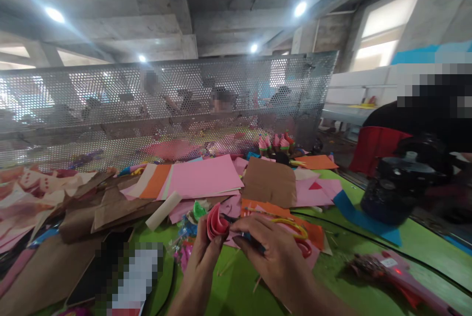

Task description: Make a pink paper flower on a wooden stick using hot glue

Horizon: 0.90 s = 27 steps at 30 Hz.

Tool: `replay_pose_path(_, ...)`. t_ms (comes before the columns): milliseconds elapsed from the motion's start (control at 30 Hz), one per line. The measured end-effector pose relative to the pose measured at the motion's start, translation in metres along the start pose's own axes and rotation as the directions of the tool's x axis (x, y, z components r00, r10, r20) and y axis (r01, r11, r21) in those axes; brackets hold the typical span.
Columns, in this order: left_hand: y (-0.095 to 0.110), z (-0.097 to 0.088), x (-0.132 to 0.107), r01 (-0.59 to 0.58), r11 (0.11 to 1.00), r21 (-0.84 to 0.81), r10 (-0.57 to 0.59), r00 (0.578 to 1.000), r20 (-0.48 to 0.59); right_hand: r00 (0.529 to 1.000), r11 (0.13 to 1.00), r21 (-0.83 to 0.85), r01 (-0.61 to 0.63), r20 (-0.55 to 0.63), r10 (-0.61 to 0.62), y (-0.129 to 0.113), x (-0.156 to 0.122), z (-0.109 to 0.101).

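Note:
My left hand [201, 257] pinches a coiled pinkish-red sheet [216, 222], paper or foam, wound into a small cone with its layers showing at the top. Close by on the right is my right hand [267, 244], its thumb and fingers pressed together near the edge of the coil. Something small and dark shows by those fingertips, too hidden to name. Behind the right fingers lie loops of yellow [295, 225] and red, like scissor handles. Beside the coil sit a crumpled green piece [199, 210] and blue and magenta bits in clear wrap [186, 232].
Pink sheets [206, 176] and a brown sheet [271, 181] cover the green table [236, 286] farther back. Brown scraps [47, 267] heap at left. A pink glue gun [398, 272] lies at right, near a black cable. A perforated metal screen [165, 109] stands behind; a person sits right.

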<state>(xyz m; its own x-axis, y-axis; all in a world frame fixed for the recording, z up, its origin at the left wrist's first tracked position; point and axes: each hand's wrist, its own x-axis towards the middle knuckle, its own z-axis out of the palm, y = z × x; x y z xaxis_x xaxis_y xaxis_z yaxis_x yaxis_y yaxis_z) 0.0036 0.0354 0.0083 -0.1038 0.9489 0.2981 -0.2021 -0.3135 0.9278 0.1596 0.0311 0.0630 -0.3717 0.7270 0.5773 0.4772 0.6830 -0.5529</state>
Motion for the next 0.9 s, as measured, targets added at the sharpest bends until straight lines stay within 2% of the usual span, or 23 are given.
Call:
replay_pose_path(167,0.001,0.002,0.0,-0.036,0.998,-0.059,0.036,0.999,0.008,0.999,0.999,-0.001,0.053,-0.007,-0.053,0.0,-0.002,0.002)
replay_pose_path(300,0.003,0.002,-0.001,-0.039,0.999,-0.036,0.039,0.999,0.003,0.998,0.998,0.005,0.07,0.005,-0.07,0.0,-0.002,0.003)
replay_pose_path(633,0.009,0.004,-0.005,-0.026,1.0,-0.009,0.026,1.0,0.007,0.998,0.999,0.012,0.037,0.041,-0.038,0.002,0.0,0.002)
replay_pose_path(900,0.017,0.005,-0.007,-0.035,0.992,0.123,0.026,0.997,0.073,0.991,0.991,-0.007,0.13,-0.004,-0.13,0.004,-0.002,0.003)
